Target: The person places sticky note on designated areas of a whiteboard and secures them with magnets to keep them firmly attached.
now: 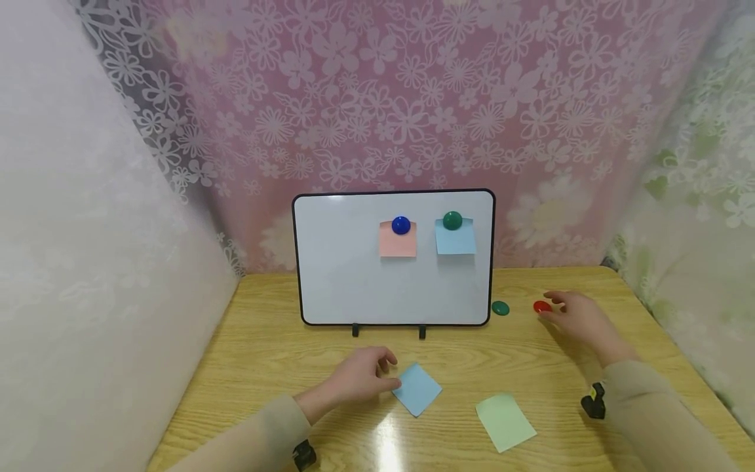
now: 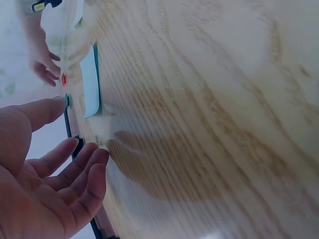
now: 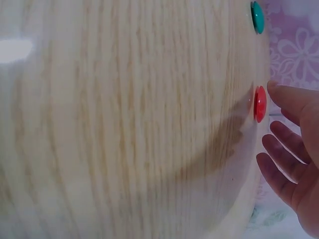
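Note:
In the head view my left hand [image 1: 364, 377] hovers over the table, its thumb tip overlapping the left corner of a blue sticky note [image 1: 417, 390]. The left wrist view shows the thumb [image 2: 47, 112] and loosely bent fingers spread apart, with nothing between them; the note [image 2: 90, 82] lies beyond. At the right, my right hand [image 1: 580, 320] reaches over a round red magnet [image 1: 541, 307], thumb and fingers parted around it. Seen from the right wrist, that magnet [image 3: 260, 104] sits on the table close to the thumb tip. A green magnet [image 1: 500, 308] lies to its left.
A black-framed whiteboard [image 1: 342, 262] stands at the back on small black feet. On it, a blue magnet [image 1: 401, 225] holds a pink note [image 1: 398, 245] and a green magnet [image 1: 452, 221] holds a blue note [image 1: 455, 241]. A light green note [image 1: 505, 421] lies at the front right.

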The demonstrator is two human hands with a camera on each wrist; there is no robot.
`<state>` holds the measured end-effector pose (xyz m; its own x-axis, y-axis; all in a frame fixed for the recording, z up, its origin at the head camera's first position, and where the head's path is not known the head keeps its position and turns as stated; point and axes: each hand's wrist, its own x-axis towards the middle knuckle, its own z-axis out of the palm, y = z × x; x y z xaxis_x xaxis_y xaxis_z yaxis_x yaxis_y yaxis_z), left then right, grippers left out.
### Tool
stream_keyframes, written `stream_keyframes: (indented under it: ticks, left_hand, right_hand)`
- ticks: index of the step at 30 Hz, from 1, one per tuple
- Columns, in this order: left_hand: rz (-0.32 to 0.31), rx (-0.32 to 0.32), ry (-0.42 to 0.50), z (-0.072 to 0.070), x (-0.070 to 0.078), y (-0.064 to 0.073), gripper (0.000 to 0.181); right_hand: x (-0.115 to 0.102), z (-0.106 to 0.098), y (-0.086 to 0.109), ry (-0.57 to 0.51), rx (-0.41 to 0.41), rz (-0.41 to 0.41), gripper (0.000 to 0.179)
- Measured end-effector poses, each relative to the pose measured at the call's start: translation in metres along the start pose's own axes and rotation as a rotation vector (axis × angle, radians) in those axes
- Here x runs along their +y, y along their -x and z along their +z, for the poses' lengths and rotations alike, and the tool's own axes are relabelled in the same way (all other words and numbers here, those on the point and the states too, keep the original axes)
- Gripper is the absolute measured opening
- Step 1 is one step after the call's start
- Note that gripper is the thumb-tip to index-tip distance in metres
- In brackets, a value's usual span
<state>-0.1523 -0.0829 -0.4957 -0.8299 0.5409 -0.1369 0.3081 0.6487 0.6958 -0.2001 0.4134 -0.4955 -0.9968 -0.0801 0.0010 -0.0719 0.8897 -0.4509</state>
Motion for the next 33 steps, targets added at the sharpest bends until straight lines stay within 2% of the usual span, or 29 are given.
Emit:
stream_keyframes:
  ticks: [7, 11, 15, 20, 27, 33]
  left_hand:
    - [0.012, -0.01, -0.076, 0.003, 0.003, -0.002, 0.039]
    - [0.002, -0.018, -0.111, 0.005, 0.005, -0.004, 0.039]
    - [-0.007, -0.026, -0.128, 0.006, 0.007, -0.004, 0.04]
    - [-0.002, -0.022, -0.14, 0.007, 0.007, -0.005, 0.041]
    - [0.002, -0.016, -0.171, 0.01, 0.005, -0.007, 0.04]
    - [0.011, -0.015, -0.189, 0.01, 0.007, -0.006, 0.036]
  right_hand:
    - [0.003, 0.005, -0.003, 0.043, -0.019, -0.032, 0.063]
    - [0.001, 0.008, -0.004, 0.056, -0.014, -0.008, 0.066]
    - [0.001, 0.009, -0.006, 0.075, -0.009, 0.013, 0.065]
    - [0.0, 0.009, -0.006, 0.089, -0.007, -0.008, 0.061]
    - [-0.006, 0.01, -0.011, 0.113, 0.0, 0.088, 0.058]
    - [-0.006, 0.012, -0.013, 0.113, 0.015, 0.126, 0.055]
